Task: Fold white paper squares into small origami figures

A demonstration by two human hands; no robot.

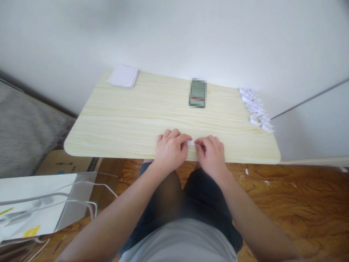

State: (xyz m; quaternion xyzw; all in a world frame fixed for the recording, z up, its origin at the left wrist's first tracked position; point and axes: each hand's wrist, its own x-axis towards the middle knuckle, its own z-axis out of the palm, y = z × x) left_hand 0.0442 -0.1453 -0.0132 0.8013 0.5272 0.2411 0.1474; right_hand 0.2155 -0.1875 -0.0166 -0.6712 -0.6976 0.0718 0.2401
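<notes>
Between my two hands, near the table's front edge, is a small piece of folded white paper (191,142). My left hand (172,146) pinches its left end with thumb and index finger. At the right end, the fingertips of my right hand (211,150) close on the paper. The fingers cover parts of it, so its full shape is hidden. Along the table's right edge lie several folded white paper pieces (255,109) with pointed tips, set close together. A stack of white paper sheets (124,75) rests at the back left corner.
A blurred-out phone-like device (197,93) lies at the back middle of the pale wooden table (131,120), against a white wall. Left of the table are a cardboard box (65,162), white cables (92,183) and a white surface (35,207). Paper scraps (247,171) dot the floor.
</notes>
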